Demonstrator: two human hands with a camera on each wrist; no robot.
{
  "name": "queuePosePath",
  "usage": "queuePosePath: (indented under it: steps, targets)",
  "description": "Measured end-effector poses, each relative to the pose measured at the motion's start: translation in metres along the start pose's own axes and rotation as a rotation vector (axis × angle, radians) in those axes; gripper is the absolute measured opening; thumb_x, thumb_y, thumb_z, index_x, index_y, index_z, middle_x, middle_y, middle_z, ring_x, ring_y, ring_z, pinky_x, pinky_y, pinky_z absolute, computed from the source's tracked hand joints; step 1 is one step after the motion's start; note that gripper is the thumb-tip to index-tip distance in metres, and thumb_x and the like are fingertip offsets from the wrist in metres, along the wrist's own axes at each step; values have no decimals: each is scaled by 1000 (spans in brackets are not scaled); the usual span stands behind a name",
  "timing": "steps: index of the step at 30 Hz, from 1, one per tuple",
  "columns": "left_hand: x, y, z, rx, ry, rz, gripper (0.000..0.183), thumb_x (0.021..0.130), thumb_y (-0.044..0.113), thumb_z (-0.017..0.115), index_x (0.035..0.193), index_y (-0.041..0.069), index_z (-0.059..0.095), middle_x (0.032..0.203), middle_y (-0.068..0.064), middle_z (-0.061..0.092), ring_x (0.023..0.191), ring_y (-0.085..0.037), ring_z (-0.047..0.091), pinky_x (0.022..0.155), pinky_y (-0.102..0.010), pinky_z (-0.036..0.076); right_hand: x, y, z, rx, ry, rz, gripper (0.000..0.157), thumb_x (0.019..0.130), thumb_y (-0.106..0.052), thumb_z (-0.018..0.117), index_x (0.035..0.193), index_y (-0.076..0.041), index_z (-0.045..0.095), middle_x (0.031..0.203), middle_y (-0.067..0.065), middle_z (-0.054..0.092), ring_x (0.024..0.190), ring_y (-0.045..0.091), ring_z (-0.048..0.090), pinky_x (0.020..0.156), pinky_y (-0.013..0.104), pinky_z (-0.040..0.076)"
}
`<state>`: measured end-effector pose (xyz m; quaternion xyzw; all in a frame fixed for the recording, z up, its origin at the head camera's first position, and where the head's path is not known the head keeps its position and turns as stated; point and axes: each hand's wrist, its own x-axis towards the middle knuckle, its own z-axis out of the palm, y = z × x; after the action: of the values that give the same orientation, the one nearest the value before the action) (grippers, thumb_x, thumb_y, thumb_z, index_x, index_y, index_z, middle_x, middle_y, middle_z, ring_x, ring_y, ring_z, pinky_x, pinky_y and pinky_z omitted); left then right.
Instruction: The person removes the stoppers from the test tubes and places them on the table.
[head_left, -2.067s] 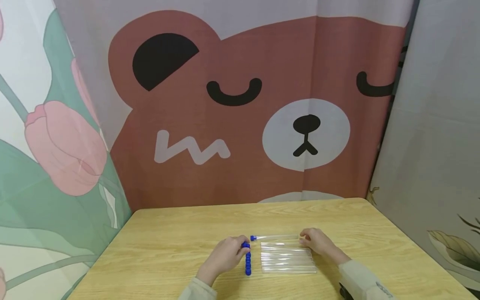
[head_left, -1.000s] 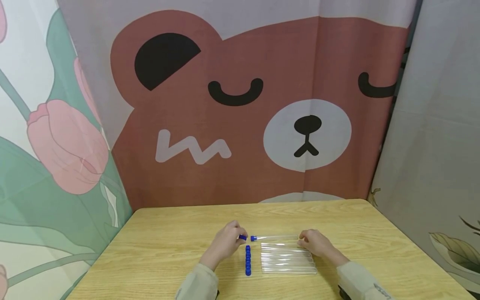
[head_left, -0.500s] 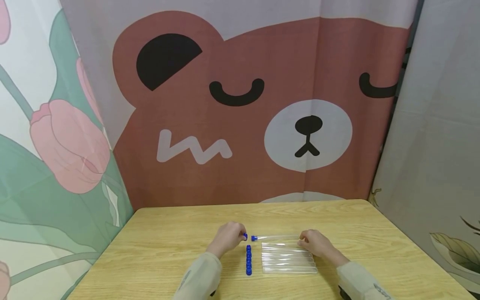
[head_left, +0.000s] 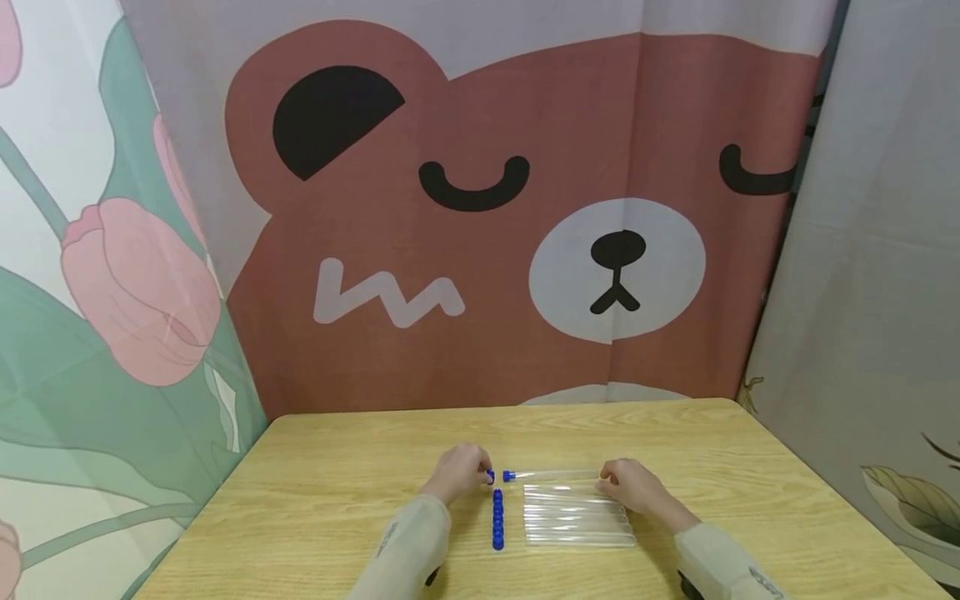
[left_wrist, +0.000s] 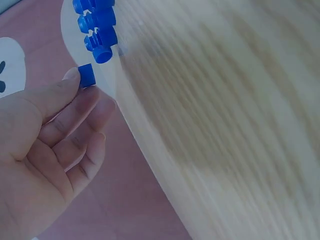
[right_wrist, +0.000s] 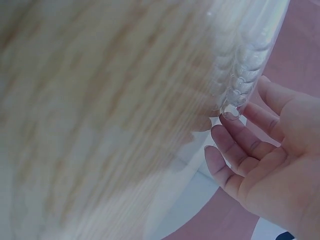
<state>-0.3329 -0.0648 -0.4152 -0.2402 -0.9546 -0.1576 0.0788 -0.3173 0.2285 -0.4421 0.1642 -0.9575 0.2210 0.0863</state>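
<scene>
My left hand [head_left: 461,472] pinches a small blue test tube cap [left_wrist: 86,75] between thumb and fingers, just left of a capped clear test tube [head_left: 555,476]. A small gap parts the held cap from the blue cap on that tube. At the tube's right end, the fingertips of my right hand [head_left: 633,485] hold its rounded tip; in the right wrist view the thumb and fingers lie around a clear tube end [right_wrist: 231,111]. Below it several uncapped clear tubes [head_left: 577,525] lie side by side. A column of blue caps [head_left: 498,521] stands to their left.
Everything lies on a light wood-grain table [head_left: 322,500]. Behind it hangs a curtain printed with a brown bear [head_left: 360,358]. More curtain with flowers and leaves covers the left and right sides.
My left hand has lifted a blue cap from the top of the column, moved up with it and turned it beside the capped tube. The right hand stays at the tube's right end.
</scene>
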Motion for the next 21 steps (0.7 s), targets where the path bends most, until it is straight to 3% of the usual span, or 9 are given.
queuePosePath:
  steps: [8,21]
  targets:
    - [7,1,6,15,-46,-42,4,76,12,71,79,10,71,73,6,61,70,-10,55,64,-27,46,1,2,0,8,1,-5,16,80,-13,65,87,1,63,70,1,54,61,13,48,55,31,42]
    - [10,-1,15,23,-51,-16,4,74,10,72,78,11,71,74,6,62,73,-12,56,66,-29,46,-1,0,-2,19,0,-24,16,80,-13,65,86,2,63,70,1,54,61,13,47,55,31,42]
